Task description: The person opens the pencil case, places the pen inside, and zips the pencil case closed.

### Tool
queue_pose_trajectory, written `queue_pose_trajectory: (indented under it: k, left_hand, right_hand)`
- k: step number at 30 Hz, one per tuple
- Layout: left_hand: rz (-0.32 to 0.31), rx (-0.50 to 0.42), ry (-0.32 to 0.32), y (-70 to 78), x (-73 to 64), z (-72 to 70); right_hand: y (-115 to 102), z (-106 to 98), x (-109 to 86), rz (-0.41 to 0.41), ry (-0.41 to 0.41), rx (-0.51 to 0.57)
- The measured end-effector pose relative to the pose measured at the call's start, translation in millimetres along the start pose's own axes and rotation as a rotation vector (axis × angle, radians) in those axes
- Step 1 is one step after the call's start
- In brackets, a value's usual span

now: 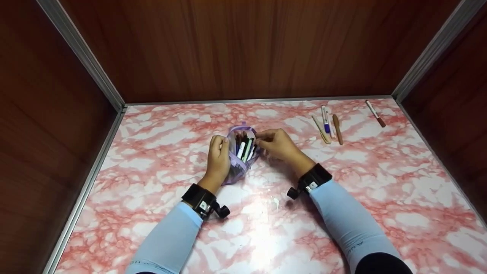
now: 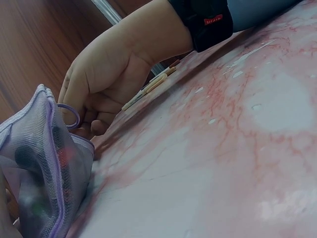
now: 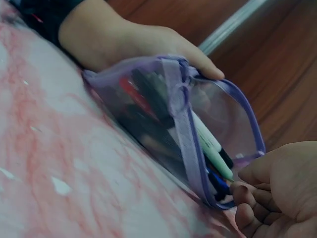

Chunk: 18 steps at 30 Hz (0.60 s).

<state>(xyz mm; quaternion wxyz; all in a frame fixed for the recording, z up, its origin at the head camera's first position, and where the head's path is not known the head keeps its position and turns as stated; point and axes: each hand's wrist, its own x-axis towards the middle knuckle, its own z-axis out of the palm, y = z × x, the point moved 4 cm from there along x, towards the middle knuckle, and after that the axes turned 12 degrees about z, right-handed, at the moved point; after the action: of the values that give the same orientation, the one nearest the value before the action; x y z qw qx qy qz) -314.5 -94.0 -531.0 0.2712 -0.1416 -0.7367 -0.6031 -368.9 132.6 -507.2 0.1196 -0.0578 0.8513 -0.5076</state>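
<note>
A purple-edged mesh pencil pouch stands unzipped at the middle of the table, packed with several pens and markers. My left hand grips its left side, thumb near the rim. Across the opening, my right hand pinches the pouch's right rim with thumb and curled fingers. The right wrist view shows the right hand's thumb at the edge of the mouth, close to a green pen. Seen from the left wrist, a purple loop lies against the right fingers.
Right of the pouch lie a beige pen, a blue-capped marker, a pale pen and a brown pen. A brown-capped marker lies farther right. Wood panels close off the marbled table's back and sides.
</note>
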Motion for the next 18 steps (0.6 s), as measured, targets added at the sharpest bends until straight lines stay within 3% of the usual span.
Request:
queue_pose_trajectory:
  k: [4, 11, 18]
  left_hand:
    - [0.021, -0.013, 0.007, -1.2, -0.6, 0.0]
    - [0.107, -0.021, 0.035, -8.8, -2.0, 1.1]
    - [0.026, -0.009, 0.006, -2.2, -0.4, 0.1]
  right_hand:
    - [9, -20, 4.5, 0.059, 0.038, 0.014]
    - [21, -73, 10.2, 0.096, 0.247, -0.025]
    - [26, -112, 2.2, 0.175, 0.31, 0.054]
